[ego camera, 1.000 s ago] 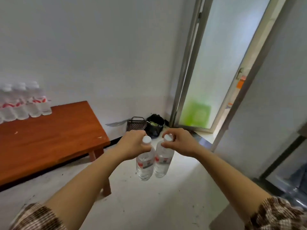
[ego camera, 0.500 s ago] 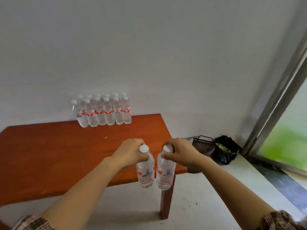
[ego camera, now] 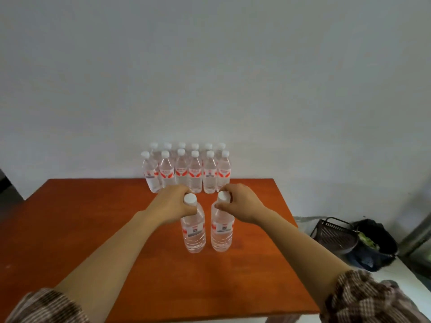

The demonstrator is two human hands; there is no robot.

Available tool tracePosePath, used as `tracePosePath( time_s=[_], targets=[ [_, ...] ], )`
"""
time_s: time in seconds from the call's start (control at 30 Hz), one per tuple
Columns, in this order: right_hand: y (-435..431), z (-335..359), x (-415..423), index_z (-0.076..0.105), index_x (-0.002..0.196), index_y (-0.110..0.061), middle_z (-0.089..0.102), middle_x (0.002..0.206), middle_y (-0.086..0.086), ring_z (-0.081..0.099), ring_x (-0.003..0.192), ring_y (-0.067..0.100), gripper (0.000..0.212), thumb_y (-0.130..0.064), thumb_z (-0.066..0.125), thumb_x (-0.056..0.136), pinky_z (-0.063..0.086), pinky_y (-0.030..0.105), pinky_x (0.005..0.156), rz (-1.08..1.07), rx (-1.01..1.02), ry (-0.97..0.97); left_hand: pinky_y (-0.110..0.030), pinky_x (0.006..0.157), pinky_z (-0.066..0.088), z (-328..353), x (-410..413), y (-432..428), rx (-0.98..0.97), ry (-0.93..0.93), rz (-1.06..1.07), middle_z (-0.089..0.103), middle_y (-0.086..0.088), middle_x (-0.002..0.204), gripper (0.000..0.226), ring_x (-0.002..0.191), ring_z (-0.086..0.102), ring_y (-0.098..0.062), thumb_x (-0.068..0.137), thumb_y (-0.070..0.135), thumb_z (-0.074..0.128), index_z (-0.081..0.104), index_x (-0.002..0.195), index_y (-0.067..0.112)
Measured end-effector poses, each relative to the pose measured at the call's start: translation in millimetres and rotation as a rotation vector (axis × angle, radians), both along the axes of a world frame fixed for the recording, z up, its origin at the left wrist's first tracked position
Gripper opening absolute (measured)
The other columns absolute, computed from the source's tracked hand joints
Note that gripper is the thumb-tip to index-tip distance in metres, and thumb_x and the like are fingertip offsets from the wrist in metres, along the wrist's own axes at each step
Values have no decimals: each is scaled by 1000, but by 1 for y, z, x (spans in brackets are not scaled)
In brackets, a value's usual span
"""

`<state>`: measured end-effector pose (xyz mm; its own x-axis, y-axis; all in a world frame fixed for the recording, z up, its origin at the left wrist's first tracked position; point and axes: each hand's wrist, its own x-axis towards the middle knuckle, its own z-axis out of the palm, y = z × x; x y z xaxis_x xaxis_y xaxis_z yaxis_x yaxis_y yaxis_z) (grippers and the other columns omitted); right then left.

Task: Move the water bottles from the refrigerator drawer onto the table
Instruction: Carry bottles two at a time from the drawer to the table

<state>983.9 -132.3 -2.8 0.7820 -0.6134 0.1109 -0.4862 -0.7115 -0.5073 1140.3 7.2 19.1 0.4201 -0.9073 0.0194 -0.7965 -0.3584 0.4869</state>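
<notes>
Head view: your left hand [ego camera: 173, 203] curls its fingers round the neck of a clear plastic white-capped water bottle [ego camera: 193, 231]; right hand [ego camera: 242, 203] fingers pinch a second identical bottle [ego camera: 222, 229].

Both grips are holding a bottle by the neck, arms reaching forward.
The left grip [ego camera: 173, 203] is curling its fingers round the neck of the left bottle [ego camera: 193, 231] just under the cap; the right grip [ego camera: 240, 202] is holding the right bottle [ego camera: 222, 229] likewise. The bare left forearm [ego camera: 112, 250] and right forearm [ego camera: 303, 248] are stretching out and converging, knuckles up, checked sleeves ending near the elbows.
</notes>
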Motion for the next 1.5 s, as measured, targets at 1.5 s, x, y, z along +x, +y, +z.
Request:
tracePosePath(
  time_s=[1.5],
  targets=[
    [-83, -73, 350, 60, 107, -19, 66, 98, 3, 60, 87, 21, 31, -36, 70, 83, 47, 32, 70, -204, 38, 103, -22, 55, 39, -86, 351, -128, 45, 92, -178, 64, 2, 81, 15, 71, 59, -13, 73, 19, 68, 63, 87, 18]
  ],
)
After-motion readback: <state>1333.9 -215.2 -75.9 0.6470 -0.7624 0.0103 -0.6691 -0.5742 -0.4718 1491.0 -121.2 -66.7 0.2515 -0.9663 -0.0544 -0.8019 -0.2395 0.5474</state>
